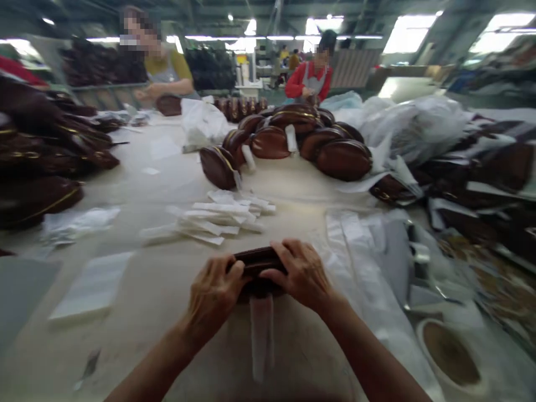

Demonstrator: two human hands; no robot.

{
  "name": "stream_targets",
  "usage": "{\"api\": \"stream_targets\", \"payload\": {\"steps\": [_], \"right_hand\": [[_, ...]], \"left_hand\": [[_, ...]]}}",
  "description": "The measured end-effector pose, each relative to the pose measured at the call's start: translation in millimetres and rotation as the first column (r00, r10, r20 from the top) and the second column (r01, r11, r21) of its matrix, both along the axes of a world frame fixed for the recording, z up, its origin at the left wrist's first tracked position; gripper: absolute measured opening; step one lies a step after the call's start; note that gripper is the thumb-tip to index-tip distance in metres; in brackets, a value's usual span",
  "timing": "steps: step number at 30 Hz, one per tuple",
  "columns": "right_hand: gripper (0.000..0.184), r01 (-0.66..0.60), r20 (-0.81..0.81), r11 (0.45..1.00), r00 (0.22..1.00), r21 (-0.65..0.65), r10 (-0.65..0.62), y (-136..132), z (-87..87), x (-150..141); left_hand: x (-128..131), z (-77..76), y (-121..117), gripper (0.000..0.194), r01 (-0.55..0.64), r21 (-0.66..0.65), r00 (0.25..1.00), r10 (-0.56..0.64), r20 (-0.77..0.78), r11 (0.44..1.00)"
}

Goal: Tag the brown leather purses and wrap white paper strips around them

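Both my hands grip one small dark brown pouch [256, 260] just above the pale table [167, 290] in front of me. My left hand [211, 296] wraps round its left end with fingers curled. My right hand [302, 273] covers its right side and top, fingers bent over the edge. A white paper strip [262, 335] hangs down from under the pouch. Beyond my hands lies a loose heap of white paper strips [221, 218].
A pile of brown pouches [301, 142] sits at the table's middle, more dark pouches [37, 162] at the left and among clear plastic bags [419, 128] at the right. A tape roll [450, 354] lies at lower right. Two people [167, 67] work at the far side.
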State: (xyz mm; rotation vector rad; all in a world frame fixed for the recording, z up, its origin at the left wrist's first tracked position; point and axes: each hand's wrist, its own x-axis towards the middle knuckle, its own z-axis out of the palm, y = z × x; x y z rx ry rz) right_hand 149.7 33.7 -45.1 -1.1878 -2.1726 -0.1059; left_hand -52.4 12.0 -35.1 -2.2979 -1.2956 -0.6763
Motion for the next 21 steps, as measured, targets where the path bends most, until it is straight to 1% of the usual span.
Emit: {"api": "stream_targets", "payload": {"steps": [2, 5, 7, 8, 9, 10, 12, 13, 14, 15, 16, 17, 18, 19, 20, 21], "right_hand": [[0.054, 0.026, 0.006, 0.999, 1.0, -0.019, -0.025, 7, 1.7, -2], [0.055, -0.02, -0.02, 0.999, 1.0, -0.039, 0.02, 17, -0.8, -1], [0.056, -0.064, -0.018, 0.995, 0.998, -0.078, 0.062, 20, -3.7, 0], [0.057, -0.076, -0.013, 0.993, 0.997, -0.091, 0.075, 21, -5.0, 0], [0.058, -0.083, -0.006, 0.992, 0.997, -0.092, 0.083, 21, -6.2, 1], [0.059, -0.089, 0.003, 0.992, 0.996, -0.084, 0.089, 21, -7.1, 1], [0.058, -0.098, 0.015, 0.993, 0.995, -0.06, 0.099, 22, -8.7, 0], [0.059, -0.097, 0.019, 0.994, 0.995, -0.051, 0.098, 22, -9.3, 0], [0.059, -0.09, 0.02, 0.995, 0.996, -0.045, 0.091, 23, -9.9, -1], [0.061, -0.083, 0.019, 0.996, 0.996, -0.04, 0.083, 23, -10.5, -1], [0.062, -0.08, 0.018, 0.996, 0.997, -0.036, 0.08, 24, -11.0, -2], [0.063, -0.082, 0.019, 0.996, 0.996, -0.033, 0.083, 25, -11.4, -2], [0.063, -0.089, 0.021, 0.996, 0.996, -0.032, 0.089, 26, -11.5, -2], [0.064, -0.098, 0.025, 0.995, 0.995, -0.033, 0.099, 27, -11.6, -2], [0.064, -0.106, 0.03, 0.994, 0.994, -0.036, 0.107, 27, -11.4, -2], [0.064, -0.111, 0.035, 0.993, 0.993, -0.038, 0.112, 27, -11.2, -2]], "left_hand": [[-1, 0.4, 3, 0.02, -0.034, 0.016, 0.999, 0.034, -0.028, 0.999], [-3, -3.2, 13, 0.02, 0.017, 0.016, 0.999, -0.016, -0.051, 1.0], [-6, -6.8, 19, 0.016, 0.089, 0.021, 0.996, -0.088, -0.006, 0.996], [-8, -8.1, 21, 0.016, 0.113, 0.02, 0.993, -0.113, 0.044, 0.993], [-10, -8.6, 22, 0.019, 0.113, 0.008, 0.989, -0.113, 0.099, 0.994], [-11, -8.3, 21, 0.024, 0.091, -0.008, 0.986, -0.089, 0.14, 0.996], [-10, -6.7, 13, 0.034, -0.005, -0.01, 0.986, 0.007, 0.165, 1.0], [-7, -6.8, 5, 0.038, -0.031, 0.022, 0.986, 0.027, 0.164, 0.999], [-1, -8.6, -5, 0.039, -0.009, 0.059, 0.987, -0.001, 0.163, 0.998], [7, -13.1, -17, 0.039, 0.066, 0.093, 0.982, -0.081, 0.171, 0.993], [18, -20.6, -31, 0.036, 0.196, 0.091, 0.958, -0.21, 0.196, 0.976], [32, -31.5, -44, 0.025, 0.35, 0.002, 0.914, -0.342, 0.219, 0.937], [47, -45.2, -56, 0.017, 0.449, -0.11, 0.877, -0.415, 0.241, 0.887], [64, -60.8, -66, 0.02, 0.487, -0.192, 0.864, -0.439, 0.247, 0.852], [82, -77.0, -73, 0.026, 0.494, -0.235, 0.864, -0.442, 0.243, 0.837], [100, -92.5, -76, 0.032, 0.528, -0.341, 0.849, -0.476, 0.23, 0.777]]}}
